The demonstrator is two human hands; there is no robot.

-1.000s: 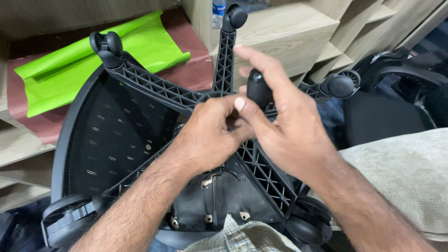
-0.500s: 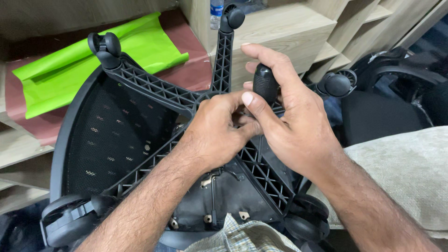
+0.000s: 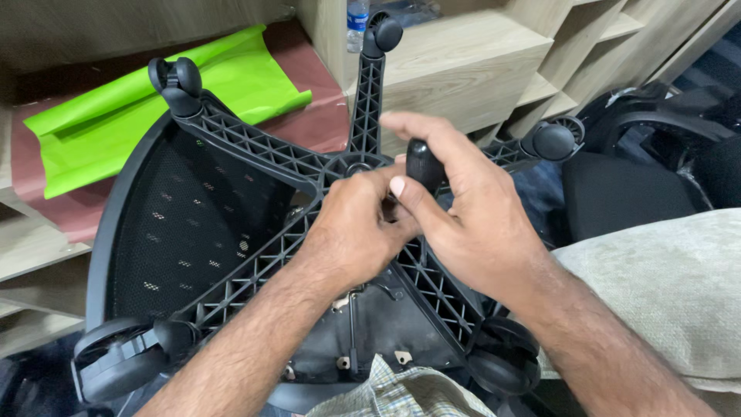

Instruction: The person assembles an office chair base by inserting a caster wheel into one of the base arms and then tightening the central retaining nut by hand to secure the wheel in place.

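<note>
Grip: right hand (image 3: 475, 224) wraps a black caster (image 3: 425, 164); left hand (image 3: 356, 232) pinches at its stem.
Base: upturned five-star chair base (image 3: 255, 147), spokes up, exposing caster sockets.
Behind: green sheet (image 3: 154, 108) on wooden shelving (image 3: 463, 54).

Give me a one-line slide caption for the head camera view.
Left hand and right hand meet at the hub of an upturned five-star chair base.

A bright green sheet (image 3: 147, 108) is lying folded on a dull red sheet (image 3: 309, 116) at upper left. Light wooden shelves (image 3: 478, 58) are standing behind, a clear plastic bottle (image 3: 356, 15) showing partly at their top edge. At right, a second black chair (image 3: 641, 177) is sitting just beside a grey-beige cushion (image 3: 664, 293). Checked cloth (image 3: 401, 394) is showing at the bottom edge.
</note>
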